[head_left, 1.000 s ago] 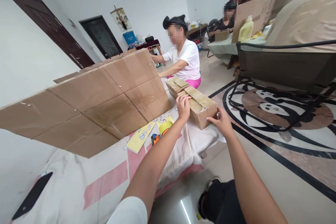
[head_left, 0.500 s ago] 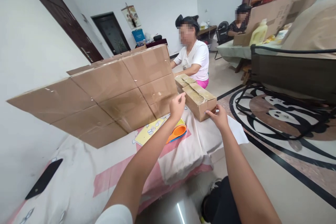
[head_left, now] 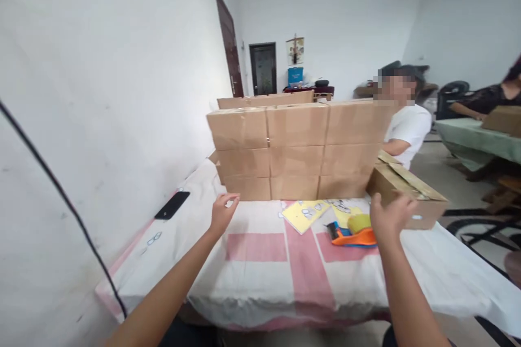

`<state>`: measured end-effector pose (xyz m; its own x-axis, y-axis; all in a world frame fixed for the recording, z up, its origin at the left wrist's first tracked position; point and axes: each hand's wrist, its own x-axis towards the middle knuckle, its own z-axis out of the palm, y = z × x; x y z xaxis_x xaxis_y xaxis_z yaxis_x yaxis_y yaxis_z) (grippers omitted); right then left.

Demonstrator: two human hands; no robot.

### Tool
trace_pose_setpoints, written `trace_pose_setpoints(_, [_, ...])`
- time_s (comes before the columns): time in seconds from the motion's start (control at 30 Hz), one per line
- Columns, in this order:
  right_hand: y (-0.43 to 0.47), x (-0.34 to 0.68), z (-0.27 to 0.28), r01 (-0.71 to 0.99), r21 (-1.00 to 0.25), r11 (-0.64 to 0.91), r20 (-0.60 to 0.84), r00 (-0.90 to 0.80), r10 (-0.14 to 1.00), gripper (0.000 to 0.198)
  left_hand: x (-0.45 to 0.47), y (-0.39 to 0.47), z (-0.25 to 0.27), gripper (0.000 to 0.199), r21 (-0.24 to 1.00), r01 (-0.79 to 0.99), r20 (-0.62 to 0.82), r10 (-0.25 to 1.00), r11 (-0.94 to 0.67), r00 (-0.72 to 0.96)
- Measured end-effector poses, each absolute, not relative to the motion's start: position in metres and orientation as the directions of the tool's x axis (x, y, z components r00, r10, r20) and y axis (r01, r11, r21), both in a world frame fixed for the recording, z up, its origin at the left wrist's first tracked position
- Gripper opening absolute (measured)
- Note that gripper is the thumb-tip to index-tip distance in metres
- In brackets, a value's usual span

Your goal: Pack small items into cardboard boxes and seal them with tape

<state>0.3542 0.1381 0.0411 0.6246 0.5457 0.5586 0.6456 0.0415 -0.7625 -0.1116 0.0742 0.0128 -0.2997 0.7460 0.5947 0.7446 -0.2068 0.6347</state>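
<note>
My left hand (head_left: 223, 214) is over the bedspread (head_left: 256, 246), in front of a wall of joined cardboard boxes (head_left: 297, 160). Its fingers are loosely bent, with a gap to the thumb, and nothing shows in them. At the right, my right hand (head_left: 391, 216) has its thumb and fingers apart. It overlaps the near side of a long taped cardboard box (head_left: 431, 209); whether it touches the box I cannot tell. Between my hands lie a yellow booklet (head_left: 304, 216) and an orange plastic item (head_left: 358, 237) with blue and black parts beside it.
A black phone-like slab (head_left: 172, 205) lies at the left by the wall. A dark cable (head_left: 61, 195) hangs in front of the wall. One person (head_left: 409, 124) in white sits behind the boxes; another person's arm (head_left: 468, 108) rests at the green-covered table (head_left: 459, 138).
My view has swung left. My left hand has moved left, away from the taped box, to the front of the box wall. My right hand has let go of the box's corner and opened.
</note>
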Motion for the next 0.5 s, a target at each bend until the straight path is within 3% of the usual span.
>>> trace_pose_setpoints(0.07, [0.132, 0.282, 0.048, 0.754, -0.58, 0.308, 0.741, 0.332, 0.583, 0.032, -0.162, 0.078, 0.007, 0.025, 0.648, 0.751, 0.581, 0.72, -0.129, -0.378])
trace_pose_setpoints(0.1, [0.128, 0.242, 0.048, 0.751, -0.511, 0.419, 0.767, 0.179, 0.616, 0.026, -0.183, 0.081, 0.005, 0.027, 0.65, 0.754, 0.574, 0.713, -0.098, -0.402])
trace_pose_setpoints(0.23, [0.108, 0.074, 0.031, 0.571, -0.43, 0.7, 0.702, -0.276, 0.656, 0.013, -0.235, 0.117, 0.009, 0.036, 0.604, 0.795, 0.561, 0.743, -0.065, -0.365])
trace_pose_setpoints(0.3, [0.1, 0.002, 0.021, 0.587, -0.361, 0.725, 0.556, -0.489, 0.673, 0.017, -0.247, 0.147, 0.018, 0.043, 0.557, 0.825, 0.558, 0.777, -0.091, -0.291])
trace_pose_setpoints(0.37, [0.096, -0.056, 0.017, 0.658, -0.163, 0.735, 0.301, -0.676, 0.673, 0.027, -0.251, 0.181, 0.028, 0.051, 0.511, 0.851, 0.541, 0.815, -0.123, -0.207])
trace_pose_setpoints(0.5, [0.101, -0.121, 0.018, 0.621, -0.005, 0.784, -0.011, -0.784, 0.621, 0.026, -0.251, 0.228, 0.04, 0.057, 0.453, 0.879, 0.477, 0.873, -0.147, -0.1])
